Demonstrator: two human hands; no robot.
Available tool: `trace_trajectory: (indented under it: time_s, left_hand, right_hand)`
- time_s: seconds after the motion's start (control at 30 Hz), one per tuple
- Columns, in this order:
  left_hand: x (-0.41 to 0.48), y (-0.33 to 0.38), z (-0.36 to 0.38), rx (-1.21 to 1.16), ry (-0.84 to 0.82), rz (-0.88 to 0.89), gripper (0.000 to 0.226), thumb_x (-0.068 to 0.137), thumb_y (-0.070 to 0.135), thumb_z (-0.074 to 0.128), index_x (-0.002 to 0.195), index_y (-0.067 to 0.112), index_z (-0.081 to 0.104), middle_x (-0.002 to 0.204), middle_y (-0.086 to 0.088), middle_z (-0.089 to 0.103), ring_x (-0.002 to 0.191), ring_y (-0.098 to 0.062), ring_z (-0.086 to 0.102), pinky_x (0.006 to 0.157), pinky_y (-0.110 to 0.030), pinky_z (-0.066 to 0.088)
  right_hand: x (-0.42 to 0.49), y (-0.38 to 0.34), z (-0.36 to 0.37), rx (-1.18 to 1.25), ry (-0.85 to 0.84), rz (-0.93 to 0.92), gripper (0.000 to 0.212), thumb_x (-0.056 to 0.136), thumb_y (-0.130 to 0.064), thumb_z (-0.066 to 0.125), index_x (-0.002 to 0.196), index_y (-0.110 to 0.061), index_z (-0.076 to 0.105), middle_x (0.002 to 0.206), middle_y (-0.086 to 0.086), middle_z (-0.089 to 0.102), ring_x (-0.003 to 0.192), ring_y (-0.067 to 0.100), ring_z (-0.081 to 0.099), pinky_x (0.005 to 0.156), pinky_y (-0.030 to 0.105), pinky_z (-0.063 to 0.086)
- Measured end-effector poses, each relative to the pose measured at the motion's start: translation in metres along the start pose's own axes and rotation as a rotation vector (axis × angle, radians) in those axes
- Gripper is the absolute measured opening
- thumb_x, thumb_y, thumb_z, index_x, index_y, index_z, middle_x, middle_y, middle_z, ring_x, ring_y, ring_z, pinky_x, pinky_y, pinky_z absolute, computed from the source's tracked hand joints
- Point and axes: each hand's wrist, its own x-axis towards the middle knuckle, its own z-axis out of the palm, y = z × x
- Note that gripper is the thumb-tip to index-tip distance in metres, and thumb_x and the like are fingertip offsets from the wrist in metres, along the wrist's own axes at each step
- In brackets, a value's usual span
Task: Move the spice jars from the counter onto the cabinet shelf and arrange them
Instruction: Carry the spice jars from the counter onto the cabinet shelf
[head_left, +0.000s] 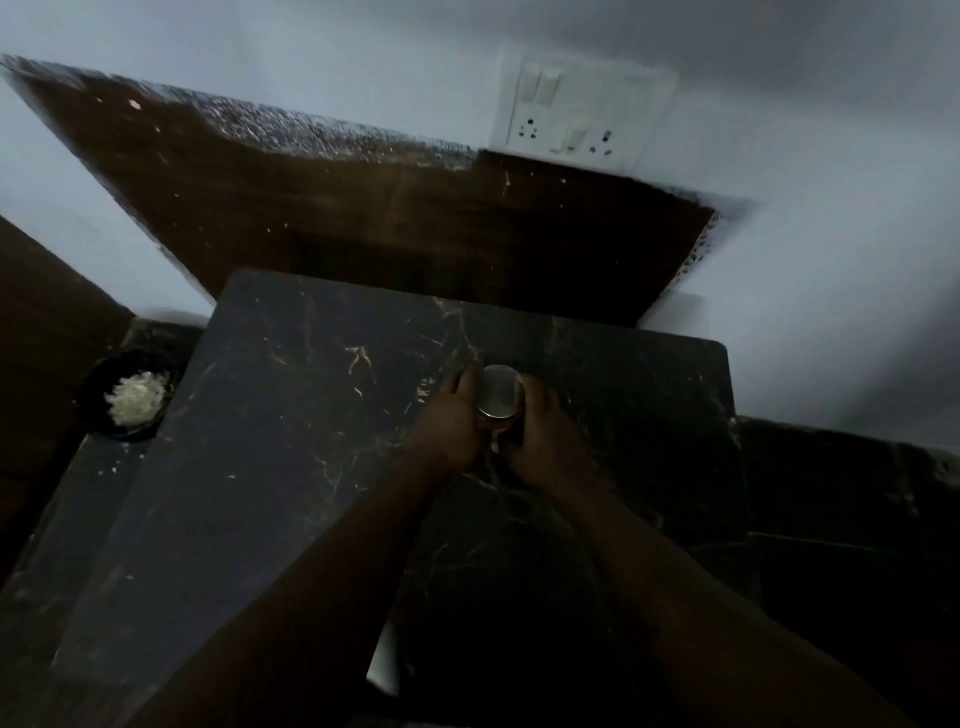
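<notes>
A small spice jar (498, 397) with a shiny metal lid stands on the dark marble counter (291, 441), near its middle. My left hand (451, 426) grips the jar from the left side and my right hand (537, 434) grips it from the right. Most of the jar's body is hidden between my palms; only the lid and a bit of glass below it show. The scene is dim and slightly blurred.
A dark wooden panel (389, 223) runs behind the counter against the pale wall. A white switch and socket plate (576, 109) sits on the wall above it. A black bowl with white shreds (132, 397) stands on a lower surface at the left.
</notes>
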Motion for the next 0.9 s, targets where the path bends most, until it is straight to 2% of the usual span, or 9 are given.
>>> trace_trajectory:
  time_s: [0.2, 0.3, 0.37, 0.43, 0.5, 0.6, 0.67, 0.8, 0.9]
  left_hand:
    - [0.004, -0.005, 0.019, -0.098, 0.102, -0.002, 0.091, 0.088, 0.054, 0.073, 0.159, 0.023, 0.025, 0.147, -0.007, 0.056, 0.124, -0.028, 0.06, 0.089, -0.027, 0.042]
    - [-0.002, -0.004, 0.019, -0.125, 0.138, 0.015, 0.088, 0.081, 0.062, 0.074, 0.15, 0.025, 0.035, 0.134, -0.004, 0.065, 0.113, -0.024, 0.066, 0.083, -0.027, 0.045]
    - [-0.012, -0.001, 0.009, -0.195, 0.179, 0.033, 0.087, 0.077, 0.068, 0.073, 0.146, 0.03, 0.036, 0.132, 0.004, 0.064, 0.11, -0.013, 0.063, 0.083, -0.027, 0.048]
    - [-0.026, 0.006, -0.007, -0.296, 0.241, 0.049, 0.085, 0.073, 0.067, 0.075, 0.144, 0.036, 0.039, 0.131, 0.018, 0.058, 0.109, 0.003, 0.057, 0.086, -0.024, 0.051]
    - [-0.041, 0.014, -0.029, -0.385, 0.328, 0.062, 0.08, 0.071, 0.064, 0.078, 0.139, 0.039, 0.045, 0.13, 0.021, 0.058, 0.111, 0.005, 0.059, 0.09, -0.031, 0.056]
    - [-0.059, 0.028, -0.078, -0.459, 0.47, 0.15, 0.078, 0.072, 0.058, 0.083, 0.137, 0.032, 0.05, 0.13, 0.018, 0.061, 0.118, -0.002, 0.06, 0.094, -0.037, 0.056]
    - [-0.071, 0.037, -0.118, -0.485, 0.555, 0.223, 0.077, 0.074, 0.05, 0.087, 0.138, 0.027, 0.051, 0.132, 0.016, 0.061, 0.121, -0.006, 0.06, 0.097, -0.036, 0.055]
    - [-0.093, 0.053, -0.203, -0.498, 0.779, 0.293, 0.079, 0.074, 0.055, 0.087, 0.138, 0.039, 0.044, 0.133, 0.018, 0.06, 0.121, -0.001, 0.061, 0.094, -0.022, 0.055]
    - [-0.1, 0.072, -0.268, -0.595, 0.939, 0.392, 0.074, 0.071, 0.052, 0.086, 0.132, 0.046, 0.046, 0.131, 0.014, 0.062, 0.118, -0.009, 0.065, 0.092, -0.032, 0.058]
  right_hand:
    - [0.004, 0.009, 0.011, 0.044, 0.011, -0.027, 0.093, 0.082, -0.023, 0.077, 0.159, -0.013, 0.025, 0.157, 0.013, 0.04, 0.134, 0.029, 0.051, 0.101, 0.025, 0.037]
    - [-0.003, 0.008, 0.01, 0.091, 0.04, -0.063, 0.087, 0.083, -0.018, 0.075, 0.158, -0.012, 0.03, 0.157, 0.011, 0.042, 0.138, 0.027, 0.048, 0.112, 0.038, 0.044]
    - [-0.008, 0.001, 0.006, 0.13, 0.086, -0.109, 0.083, 0.085, -0.023, 0.074, 0.156, -0.014, 0.032, 0.156, 0.008, 0.044, 0.139, 0.022, 0.048, 0.11, 0.042, 0.046]
    - [-0.013, -0.014, -0.002, 0.164, 0.146, -0.151, 0.084, 0.086, -0.041, 0.07, 0.156, -0.019, 0.03, 0.155, 0.003, 0.044, 0.139, 0.012, 0.045, 0.113, 0.033, 0.043]
    - [-0.017, -0.036, -0.012, 0.185, 0.231, -0.188, 0.084, 0.085, -0.052, 0.064, 0.156, -0.027, 0.028, 0.156, -0.003, 0.042, 0.14, 0.001, 0.039, 0.115, 0.023, 0.036]
    - [-0.019, -0.077, -0.034, 0.202, 0.345, -0.278, 0.086, 0.088, -0.031, 0.068, 0.158, -0.042, 0.019, 0.155, -0.019, 0.037, 0.14, -0.012, 0.031, 0.112, 0.013, 0.03]
    - [-0.018, -0.112, -0.052, 0.215, 0.394, -0.368, 0.086, 0.091, -0.03, 0.066, 0.157, -0.044, 0.014, 0.155, -0.025, 0.032, 0.142, -0.011, 0.029, 0.113, 0.011, 0.027]
    - [-0.013, -0.201, -0.099, 0.316, 0.566, -0.519, 0.063, 0.099, -0.052, 0.051, 0.156, -0.042, 0.025, 0.153, -0.024, 0.035, 0.14, 0.003, 0.042, 0.109, 0.032, 0.046]
    - [-0.008, -0.265, -0.141, 0.376, 0.65, -0.673, 0.072, 0.094, -0.037, 0.063, 0.157, -0.037, 0.029, 0.153, -0.022, 0.039, 0.134, 0.014, 0.053, 0.1, 0.043, 0.054]
